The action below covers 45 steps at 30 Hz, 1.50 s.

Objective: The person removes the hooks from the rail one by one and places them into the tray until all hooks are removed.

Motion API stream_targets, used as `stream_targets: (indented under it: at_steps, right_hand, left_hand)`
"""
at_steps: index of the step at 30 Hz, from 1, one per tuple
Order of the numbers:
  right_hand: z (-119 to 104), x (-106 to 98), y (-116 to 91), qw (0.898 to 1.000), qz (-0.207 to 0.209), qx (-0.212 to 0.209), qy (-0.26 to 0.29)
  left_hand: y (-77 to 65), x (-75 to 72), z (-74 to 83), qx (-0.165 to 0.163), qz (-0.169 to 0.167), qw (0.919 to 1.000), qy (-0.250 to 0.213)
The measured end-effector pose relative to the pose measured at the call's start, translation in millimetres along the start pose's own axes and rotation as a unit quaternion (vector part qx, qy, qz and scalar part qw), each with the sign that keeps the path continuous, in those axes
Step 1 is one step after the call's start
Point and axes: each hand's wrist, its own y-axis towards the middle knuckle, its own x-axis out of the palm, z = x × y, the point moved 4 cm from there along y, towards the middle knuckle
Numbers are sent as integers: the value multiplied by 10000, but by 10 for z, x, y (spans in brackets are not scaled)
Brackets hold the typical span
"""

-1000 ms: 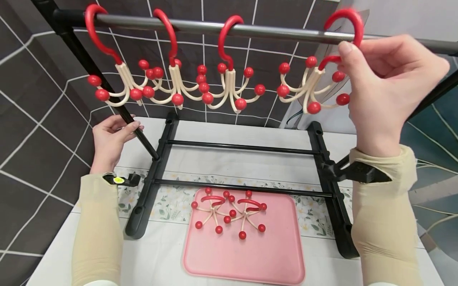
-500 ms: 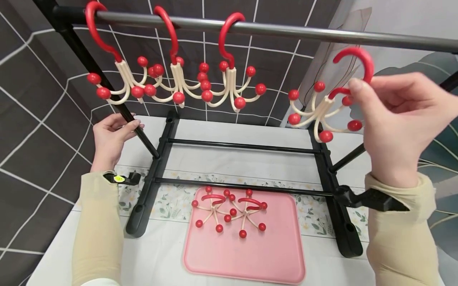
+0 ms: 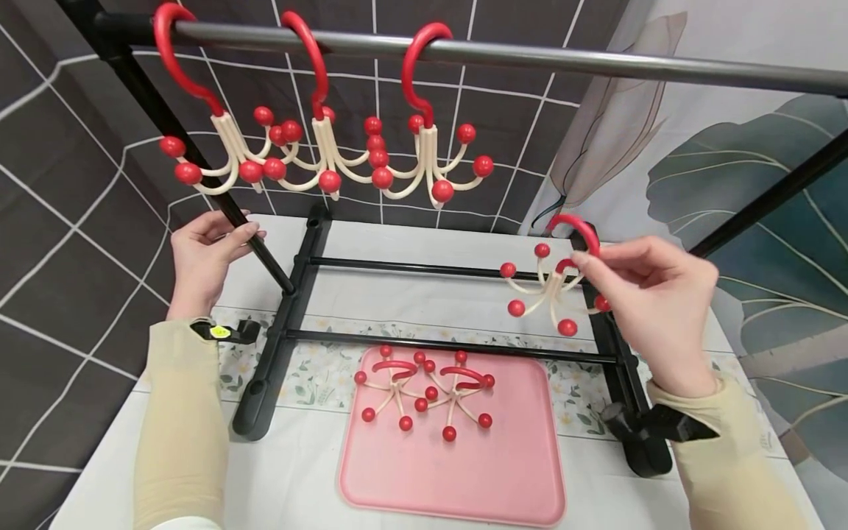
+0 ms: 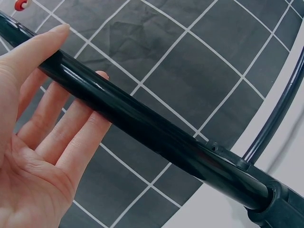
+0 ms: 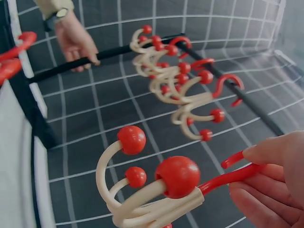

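On white table (image 3: 291,478) a black rack (image 3: 583,61) is seen, w/ 3 hangers (image 3: 428,151) hung on top bar; L post (image 3: 268,260) lightly gripped by L hand (image 3: 208,250). Near side: pink tray (image 3: 457,478) w/ 2 hangers (image 3: 454,396). Last hanger (image 3: 555,285) pinched by its hook in R hand (image 3: 662,302), the nearer hand; held below bar, beyond tray's far R corner, stem slanted down-left from fingers.

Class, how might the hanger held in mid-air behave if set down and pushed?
The held hanger is probably stiff: its cream arms curve without sagging. It seems light, as those arms are slender. Pushed, it might rock, since round red balls tip them.
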Motion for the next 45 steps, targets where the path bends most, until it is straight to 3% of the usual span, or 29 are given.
stream_targets:
  at_steps: [9,16,26,34,45]
  right_hand:
    - [237,127,-303,9949,-1004,12,62]
    - [391,203,-526,9883,-1481,219,307]
    - [537,231,-786,9732,-1969,841,839]
    - [657,244,-930,9642,-2344,668,1046]
    - [820,296,-1090,9589,-2501,927,964]
  left_hand:
    - [4,2,-1,-13,5,9999,-126]
    - [7,6,11,14,-30,9998,-178]
    - [5,5,6,42,-35,9999,-102]
    - [9,-4,2,21,7,10000,63]
    - [9,-12,-5,11,-2,9999,151]
